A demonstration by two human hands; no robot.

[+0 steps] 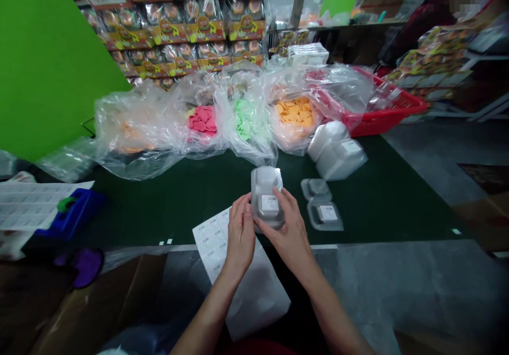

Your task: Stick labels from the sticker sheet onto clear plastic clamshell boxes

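Between my two hands is a clear plastic clamshell container (pixel 267 185), with a white barcode label on its near half. My left hand (pixel 242 229) grips its left side, fingers together. My right hand (pixel 289 227) holds the right side, with the thumb at the near edge and fingertips on top. Under my left hand and wrist lies a sheet of barcode labels (pixel 212 243), which hangs past the table's front edge. To the right, an open labelled clamshell (pixel 326 214) rests on the dark green table (pixel 382 196). Behind it stands a stack of clamshells (pixel 342 156).
Plastic bags hold pink pieces (pixel 202 120), green pieces (pixel 244 120) and orange pieces (pixel 296 112) along the back. A red basket (pixel 382 119) sits back right. A blue tray (pixel 73 217) with label sheets is at left. Packed boxes (pixel 202 32) rise behind; a person is far right.
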